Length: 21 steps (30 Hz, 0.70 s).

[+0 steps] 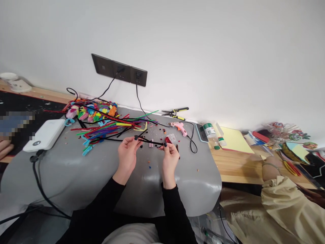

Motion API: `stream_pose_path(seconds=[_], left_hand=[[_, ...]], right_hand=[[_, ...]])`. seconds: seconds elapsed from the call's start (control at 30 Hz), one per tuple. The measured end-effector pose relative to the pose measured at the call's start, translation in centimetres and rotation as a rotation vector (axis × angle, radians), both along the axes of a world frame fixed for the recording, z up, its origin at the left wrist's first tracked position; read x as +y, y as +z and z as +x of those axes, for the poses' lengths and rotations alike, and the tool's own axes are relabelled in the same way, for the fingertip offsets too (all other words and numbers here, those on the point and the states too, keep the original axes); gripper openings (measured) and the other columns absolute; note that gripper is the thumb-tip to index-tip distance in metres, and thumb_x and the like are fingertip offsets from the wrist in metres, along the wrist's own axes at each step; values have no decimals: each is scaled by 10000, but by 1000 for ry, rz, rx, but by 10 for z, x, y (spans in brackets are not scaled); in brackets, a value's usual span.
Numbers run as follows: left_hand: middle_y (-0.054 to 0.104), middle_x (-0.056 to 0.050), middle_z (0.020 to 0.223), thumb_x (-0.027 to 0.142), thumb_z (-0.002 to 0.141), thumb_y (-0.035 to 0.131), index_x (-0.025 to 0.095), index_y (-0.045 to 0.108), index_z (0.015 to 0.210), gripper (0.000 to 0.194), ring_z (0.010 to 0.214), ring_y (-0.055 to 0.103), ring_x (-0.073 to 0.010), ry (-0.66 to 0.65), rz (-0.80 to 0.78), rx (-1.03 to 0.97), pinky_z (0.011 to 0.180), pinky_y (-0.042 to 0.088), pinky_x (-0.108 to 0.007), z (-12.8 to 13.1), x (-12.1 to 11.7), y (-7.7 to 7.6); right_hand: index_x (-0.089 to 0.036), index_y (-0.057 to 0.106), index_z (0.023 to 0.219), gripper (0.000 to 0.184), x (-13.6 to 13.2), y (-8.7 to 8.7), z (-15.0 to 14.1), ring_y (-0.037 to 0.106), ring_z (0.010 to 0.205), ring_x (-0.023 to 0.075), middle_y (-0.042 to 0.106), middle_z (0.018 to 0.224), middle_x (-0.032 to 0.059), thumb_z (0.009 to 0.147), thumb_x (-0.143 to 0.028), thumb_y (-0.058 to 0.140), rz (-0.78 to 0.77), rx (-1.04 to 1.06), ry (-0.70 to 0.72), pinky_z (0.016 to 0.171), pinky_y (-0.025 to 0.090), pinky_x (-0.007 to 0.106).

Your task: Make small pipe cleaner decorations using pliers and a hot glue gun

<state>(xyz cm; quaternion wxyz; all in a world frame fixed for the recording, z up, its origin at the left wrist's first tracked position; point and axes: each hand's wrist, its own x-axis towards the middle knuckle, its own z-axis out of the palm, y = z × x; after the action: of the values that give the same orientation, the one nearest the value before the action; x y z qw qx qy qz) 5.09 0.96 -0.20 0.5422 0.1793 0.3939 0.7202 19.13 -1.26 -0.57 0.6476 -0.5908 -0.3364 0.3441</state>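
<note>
Between my two hands stretches a black pipe cleaner (151,141), bent or doubled, held just above the grey mat (101,176). My left hand (128,149) pinches its left part between thumb and fingers. On the other end, my right hand (169,156) is closed in a pinch. Behind my hands lies a loose heap of coloured pipe cleaners (109,127), red, green, purple and black. A small red packet (168,139) and a clear bag (172,137) lie just beyond my right hand. Small beads and scraps dot the mat.
A pink glue gun (179,127) and yellow-black pliers (175,112) lie at the back. A phone (201,132) and bottle (210,131) stand right. At left sits a white box (45,135) with a black cable. A person in a beige sleeve (281,193) is at right; another hand (5,148) shows left.
</note>
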Motion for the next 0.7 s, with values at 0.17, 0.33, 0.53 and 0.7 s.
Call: stream_pose_path(seconds=[0.17, 0.33, 0.53, 0.7], left_hand=[[787, -38, 856, 507, 766, 816, 231, 535, 944, 431, 824, 784, -235, -12, -7, 57, 858, 612, -428, -2, 4, 11], [798, -121, 948, 582, 741, 842, 182, 660, 1082, 557, 954, 778, -289, -240, 29, 271, 842, 624, -406, -13, 1, 17], [795, -138, 947, 613, 665, 880, 138, 740, 1021, 610, 943, 772, -291, -173, -25, 291, 860, 627, -402, -14, 2, 13], [786, -133, 907, 619, 674, 869, 131, 744, 925, 563, 912, 767, -287, -84, -16, 303, 844, 635, -408, -12, 5, 9]], right_hand=[[-177, 638, 824, 278, 0, 3, -5, 710, 714, 205, 736, 713, 53, 820, -455, 633, 24, -29, -15, 753, 542, 327], [-178, 639, 830, 261, 0, 6, -2, 709, 712, 204, 741, 715, 51, 826, -439, 628, 21, -51, -21, 737, 538, 317], [-182, 653, 822, 272, 1, 4, -5, 697, 694, 199, 737, 699, 44, 826, -453, 636, 29, -22, -23, 737, 536, 324], [-182, 653, 813, 274, 0, 4, -7, 694, 691, 198, 736, 699, 45, 828, -455, 648, 28, -2, -16, 750, 533, 328]])
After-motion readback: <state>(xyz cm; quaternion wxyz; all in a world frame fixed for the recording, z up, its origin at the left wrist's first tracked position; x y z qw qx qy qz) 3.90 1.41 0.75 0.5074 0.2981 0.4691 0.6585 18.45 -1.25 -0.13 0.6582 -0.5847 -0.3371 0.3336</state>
